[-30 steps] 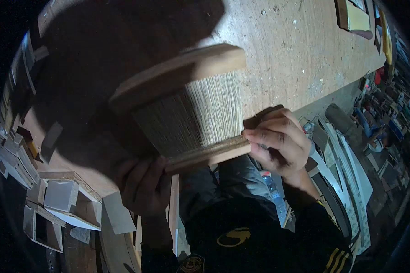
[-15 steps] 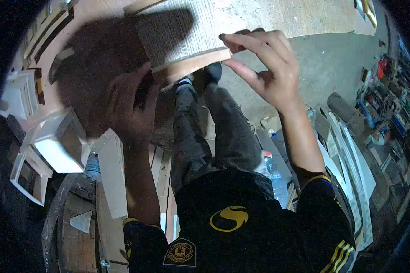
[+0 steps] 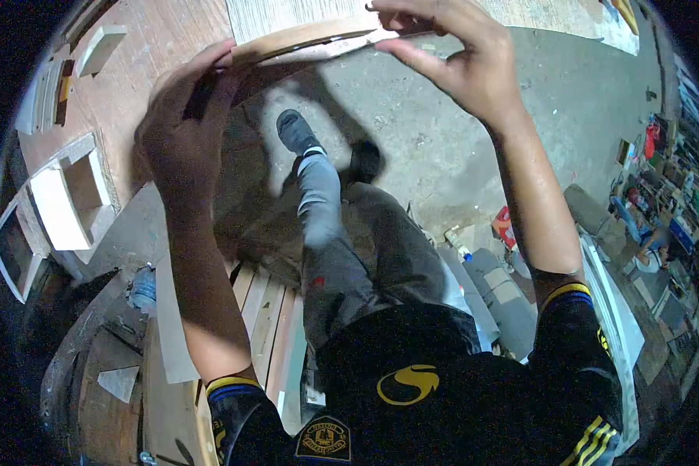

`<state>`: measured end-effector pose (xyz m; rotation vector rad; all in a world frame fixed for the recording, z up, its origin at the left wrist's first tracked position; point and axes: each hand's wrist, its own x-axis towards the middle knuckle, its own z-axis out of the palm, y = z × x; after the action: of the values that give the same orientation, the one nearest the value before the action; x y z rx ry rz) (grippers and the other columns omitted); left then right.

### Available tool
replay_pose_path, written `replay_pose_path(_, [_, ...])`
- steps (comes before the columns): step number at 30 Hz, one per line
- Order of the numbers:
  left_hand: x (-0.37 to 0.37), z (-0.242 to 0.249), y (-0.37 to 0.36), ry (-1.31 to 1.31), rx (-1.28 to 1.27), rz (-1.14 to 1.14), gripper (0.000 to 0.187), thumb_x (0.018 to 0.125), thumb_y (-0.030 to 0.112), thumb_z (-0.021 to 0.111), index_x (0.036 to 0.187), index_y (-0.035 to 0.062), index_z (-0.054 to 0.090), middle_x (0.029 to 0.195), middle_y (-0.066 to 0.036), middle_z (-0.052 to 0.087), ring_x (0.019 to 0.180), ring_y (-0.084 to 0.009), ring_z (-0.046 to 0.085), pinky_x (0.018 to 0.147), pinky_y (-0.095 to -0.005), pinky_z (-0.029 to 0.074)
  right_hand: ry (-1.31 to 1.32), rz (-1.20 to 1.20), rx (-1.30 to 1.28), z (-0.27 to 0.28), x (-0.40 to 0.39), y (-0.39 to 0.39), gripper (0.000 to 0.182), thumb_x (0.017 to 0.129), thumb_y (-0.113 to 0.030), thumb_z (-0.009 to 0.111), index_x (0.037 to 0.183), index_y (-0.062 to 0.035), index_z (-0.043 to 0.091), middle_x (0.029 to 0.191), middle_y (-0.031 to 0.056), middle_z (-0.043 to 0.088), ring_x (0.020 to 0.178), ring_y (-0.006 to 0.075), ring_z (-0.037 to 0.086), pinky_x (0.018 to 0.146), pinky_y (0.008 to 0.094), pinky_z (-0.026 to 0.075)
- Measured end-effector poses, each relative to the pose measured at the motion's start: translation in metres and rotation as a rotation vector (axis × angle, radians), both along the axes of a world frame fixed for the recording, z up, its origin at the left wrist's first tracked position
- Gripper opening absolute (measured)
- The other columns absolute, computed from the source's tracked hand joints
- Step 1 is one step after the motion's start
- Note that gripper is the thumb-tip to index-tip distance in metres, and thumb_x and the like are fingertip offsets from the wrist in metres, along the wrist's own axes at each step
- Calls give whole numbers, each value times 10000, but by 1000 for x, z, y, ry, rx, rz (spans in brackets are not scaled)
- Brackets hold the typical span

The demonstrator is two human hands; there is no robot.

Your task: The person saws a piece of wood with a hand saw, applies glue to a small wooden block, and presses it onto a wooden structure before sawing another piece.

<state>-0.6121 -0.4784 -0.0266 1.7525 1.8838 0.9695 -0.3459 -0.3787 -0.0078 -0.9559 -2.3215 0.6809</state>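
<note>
A wooden panel with a ribbed, pale top (image 3: 287, 15) and a curved plain edge lies at the top middle of the head view, on the workbench (image 3: 159, 39). In shadow, my left hand (image 3: 186, 116) is closed at the panel's left corner, fingertips and thumb on its edge. On the other side, my right hand (image 3: 470, 58) holds the right corner between its thumb and bent fingers. The curved edge faces my body and spans the space between both hands.
White box-like wooden frames (image 3: 70, 202) stand at the left, near a small pale block (image 3: 101, 48). Below are a plastic bottle (image 3: 142, 289) and wooden slats (image 3: 260, 311). Tools and clutter (image 3: 660, 233) line the right side. My shoe (image 3: 297, 130) is on the concrete floor (image 3: 443, 140).
The panel and both hands now appear higher in the view, with my left hand further left. My left foot now shows in the light, clear of the panel's edge.
</note>
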Motion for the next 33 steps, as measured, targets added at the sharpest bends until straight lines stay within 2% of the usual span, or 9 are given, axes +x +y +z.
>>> replay_pose_path(5, [5,-5,4,1,19,77,253,821,196,752,1059,111,729,950,-62,710,877,-157,674,800,-276,518,115,-58,-131,5,-5,0,248,760,-124,810,981,-42,733,839,76,689,767,174,637,669,297,511])
replay_pose_path(12, [5,-7,7,-34,134,56,232,797,215,763,995,96,745,867,-61,719,829,-158,670,776,-275,516,85,-27,51,-12,-7,6,230,744,-128,824,936,-38,735,789,72,695,746,179,631,653,309,500])
replay_pose_path(13, [5,-6,6,-26,133,59,232,797,215,763,995,96,745,867,-61,719,829,-158,670,776,-275,516,92,-24,49,-12,-6,5,230,744,-128,824,936,-38,735,789,72,695,746,179,631,653,309,500])
replay_pose_path(15, [6,0,5,121,108,18,254,846,184,736,1049,32,717,998,-90,709,907,-144,656,835,-265,500,27,-67,5,-5,-8,2,223,746,-130,822,928,-36,735,793,74,698,739,179,626,650,310,495])
replay_pose_path(16, [5,-2,5,127,107,22,254,846,184,736,1049,32,717,998,-90,709,907,-144,656,835,-265,500,103,-29,54,-18,-4,7,214,750,-129,820,921,-34,734,787,76,699,727,175,621,644,305,490])
replay_pose_path(21, [4,-8,5,6,152,11,234,846,181,734,1021,26,717,985,-86,713,903,-140,662,837,-265,503,42,-74,9,-11,-6,4,206,755,-133,817,914,-32,733,770,78,698,710,163,615,638,299,486])
replay_pose_path(25, [6,-5,4,35,131,28,231,839,184,740,1007,26,718,981,-92,712,902,-142,665,833,-260,503,57,-72,16,-11,-5,2,204,760,-145,814,908,-31,732,767,75,701,695,160,612,627,295,483])
replay_pose_path(27, [6,-6,6,66,213,41,185,797,192,758,950,89,749,865,-50,728,827,-167,674,770,-278,522,62,-64,23,-13,-5,3,205,760,-149,815,906,-30,732,767,74,701,692,162,612,626,295,484])
replay_pose_path(33, [6,-5,6,77,213,44,185,795,194,759,947,88,748,864,-51,729,826,-175,676,775,-285,523,8,-80,48,-8,-7,2,209,756,-158,816,904,-36,734,769,78,705,695,178,627,628,302,488])
